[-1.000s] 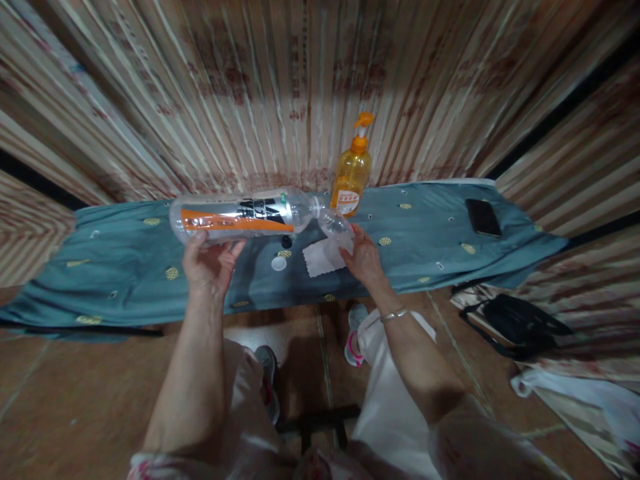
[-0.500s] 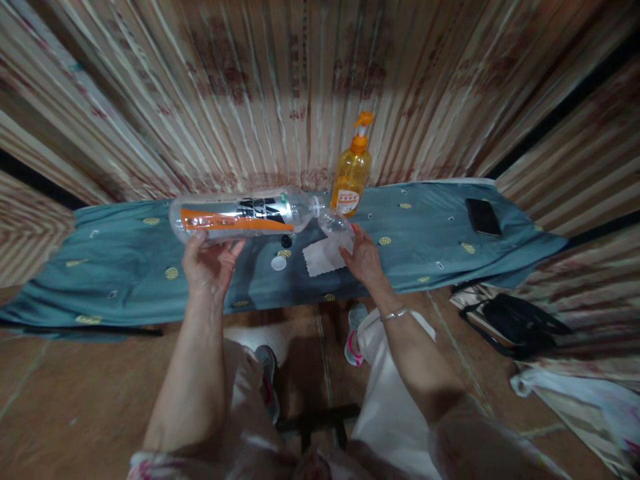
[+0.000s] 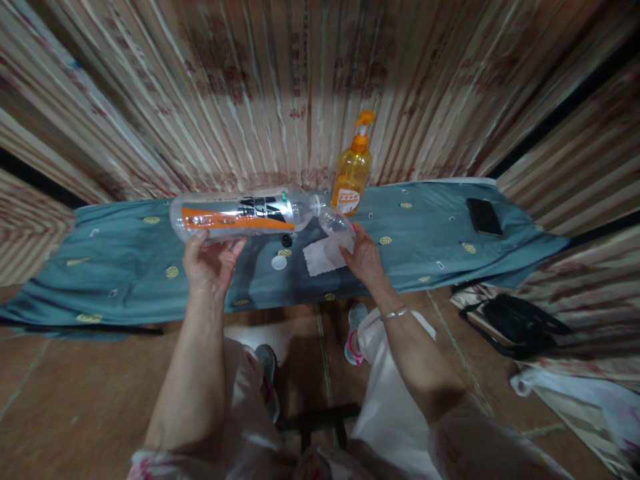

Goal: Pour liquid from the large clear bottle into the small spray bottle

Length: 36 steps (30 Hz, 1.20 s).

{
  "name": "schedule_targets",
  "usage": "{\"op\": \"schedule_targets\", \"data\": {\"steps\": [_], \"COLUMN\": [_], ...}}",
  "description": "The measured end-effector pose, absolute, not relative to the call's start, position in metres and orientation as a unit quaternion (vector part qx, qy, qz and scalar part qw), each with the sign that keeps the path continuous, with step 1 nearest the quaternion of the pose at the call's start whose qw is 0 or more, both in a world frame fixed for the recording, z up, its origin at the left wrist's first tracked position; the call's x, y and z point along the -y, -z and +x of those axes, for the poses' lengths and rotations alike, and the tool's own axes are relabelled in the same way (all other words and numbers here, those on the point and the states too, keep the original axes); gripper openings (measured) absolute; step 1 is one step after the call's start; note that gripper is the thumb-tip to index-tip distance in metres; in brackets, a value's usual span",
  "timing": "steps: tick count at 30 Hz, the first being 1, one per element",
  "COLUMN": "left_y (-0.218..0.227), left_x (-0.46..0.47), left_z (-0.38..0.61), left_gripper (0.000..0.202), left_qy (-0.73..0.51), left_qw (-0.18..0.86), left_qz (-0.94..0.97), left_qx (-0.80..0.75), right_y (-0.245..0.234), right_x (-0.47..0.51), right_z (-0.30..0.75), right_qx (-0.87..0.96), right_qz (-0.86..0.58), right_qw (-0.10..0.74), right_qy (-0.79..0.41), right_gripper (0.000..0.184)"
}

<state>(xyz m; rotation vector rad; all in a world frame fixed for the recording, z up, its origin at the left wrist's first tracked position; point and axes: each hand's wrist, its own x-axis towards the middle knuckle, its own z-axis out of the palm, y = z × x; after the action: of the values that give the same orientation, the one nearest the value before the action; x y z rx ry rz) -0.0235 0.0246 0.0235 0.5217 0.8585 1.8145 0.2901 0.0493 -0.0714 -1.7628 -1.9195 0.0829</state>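
Note:
My left hand (image 3: 207, 267) grips the base end of a large clear plastic bottle (image 3: 235, 215) with an orange, silver and black label. The bottle lies nearly level in the air, its neck pointing right. At that neck is a small clear plastic container (image 3: 336, 223), closed in the fingers of my right hand (image 3: 365, 255). Whether the two mouths touch or overlap, I cannot tell. Below them a pale scallop-edged cloth (image 3: 320, 258) lies on the table cover, partly behind my right hand. A white round cap (image 3: 279, 263) and a small black cap (image 3: 286, 241) rest nearby.
An orange pump bottle (image 3: 352, 177) stands at the back, just beyond the small container. A dark phone (image 3: 483, 217) lies toward the right end of the green table cover (image 3: 135, 267). Pleated curtains (image 3: 260, 100) hang behind. On the floor at right sits a black bag (image 3: 520, 320).

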Motion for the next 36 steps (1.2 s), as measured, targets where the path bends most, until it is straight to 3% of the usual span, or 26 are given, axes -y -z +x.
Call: {"op": "schedule_targets", "data": {"steps": [15,23,36], "left_y": [-0.0237,-0.0258,-0.0228], "left_x": [-0.0247,-0.0242,-0.0251], "left_z": [-0.0230,-0.0215,-0.0228], "left_gripper": [0.038,0.030,0.038], "left_qy": [-0.755,-0.756,-0.758], "left_qw": [0.504,0.502,0.504], "left_qz": [0.215,0.212,0.218], "left_qx": [-0.362,-0.363,-0.351], "right_y": [0.0737,0.0727,0.0723], "right_x": [-0.0504,-0.0500,-0.0494], "right_z": [0.2917,0.2916,0.2909], "right_qx": [0.711,0.712,0.708], "right_qz": [-0.644,-0.646,-0.647], "right_qw": [0.279,0.274,0.279], "right_qy": [-0.035,-0.032,-0.034], "right_gripper": [0.066,0.065,0.066]}}
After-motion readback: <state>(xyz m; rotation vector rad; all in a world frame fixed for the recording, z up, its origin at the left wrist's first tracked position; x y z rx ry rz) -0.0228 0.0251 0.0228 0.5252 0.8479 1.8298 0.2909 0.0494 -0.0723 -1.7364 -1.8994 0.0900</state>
